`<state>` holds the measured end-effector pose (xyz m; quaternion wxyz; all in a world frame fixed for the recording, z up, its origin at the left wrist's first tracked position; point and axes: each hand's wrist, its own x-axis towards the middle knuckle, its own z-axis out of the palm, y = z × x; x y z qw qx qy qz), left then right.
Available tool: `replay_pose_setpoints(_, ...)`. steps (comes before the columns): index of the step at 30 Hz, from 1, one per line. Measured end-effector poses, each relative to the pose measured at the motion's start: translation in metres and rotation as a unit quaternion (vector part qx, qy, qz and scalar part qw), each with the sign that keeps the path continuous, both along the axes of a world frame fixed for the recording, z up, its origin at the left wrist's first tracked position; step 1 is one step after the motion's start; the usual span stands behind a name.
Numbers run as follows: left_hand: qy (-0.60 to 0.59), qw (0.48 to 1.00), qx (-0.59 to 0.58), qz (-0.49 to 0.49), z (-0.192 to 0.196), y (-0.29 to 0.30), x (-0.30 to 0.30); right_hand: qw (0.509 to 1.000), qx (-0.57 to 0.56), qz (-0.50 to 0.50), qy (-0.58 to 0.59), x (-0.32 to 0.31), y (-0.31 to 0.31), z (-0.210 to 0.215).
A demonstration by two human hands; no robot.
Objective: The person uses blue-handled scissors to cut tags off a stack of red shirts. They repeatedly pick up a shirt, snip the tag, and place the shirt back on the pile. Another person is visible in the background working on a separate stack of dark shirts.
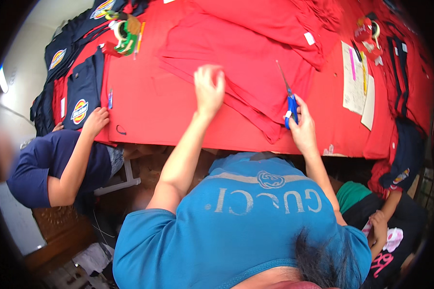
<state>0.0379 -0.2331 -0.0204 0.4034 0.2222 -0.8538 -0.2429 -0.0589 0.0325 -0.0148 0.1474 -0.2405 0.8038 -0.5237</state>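
My right hand (303, 127) is closed round the blue handles of a pair of scissors (292, 107). Their thin blades point away from me over a red garment (236, 58) spread on the table. My left hand (210, 91) is over the garment's left edge, thumb and fingers apart, nothing visible in it. Slight blur softens its fingertips, and I cannot tell whether they touch the cloth.
A red-covered table (178, 127) stretches before me. Tape dispensers, one green (126, 38) and one red (369, 38), stand at either side. Papers (354, 82) with pens lie right. Dark garments (84, 84) lie left, by a co-worker's hand (97, 120); another person sits right.
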Motion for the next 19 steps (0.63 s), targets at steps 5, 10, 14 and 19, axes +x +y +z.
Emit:
replay_pose_setpoints(5, -0.053, 0.973, 0.0, 0.225, -0.011, -0.149, 0.017, 0.961, -0.191, 0.038, -0.198, 0.014, -0.019, 0.027)
replay_pose_setpoints(10, -0.26, 0.944, -0.033, 0.201, 0.003, -0.183, 0.029, 0.992, 0.063, 0.112, -0.019, -0.017, 0.029, 0.069)
replay_pose_setpoints(14, -0.255, 0.947, 0.039, 0.189, 0.026, -0.221, 0.037, 0.974, 0.036, 0.188, -0.121, -0.04, 0.03, 0.095)
replay_pose_setpoints(19, 0.084, 0.84, 0.515, -0.15, 0.098, -0.293, -0.001, 0.953, -0.173, 0.213, -0.127, -0.101, 0.0, 0.091)
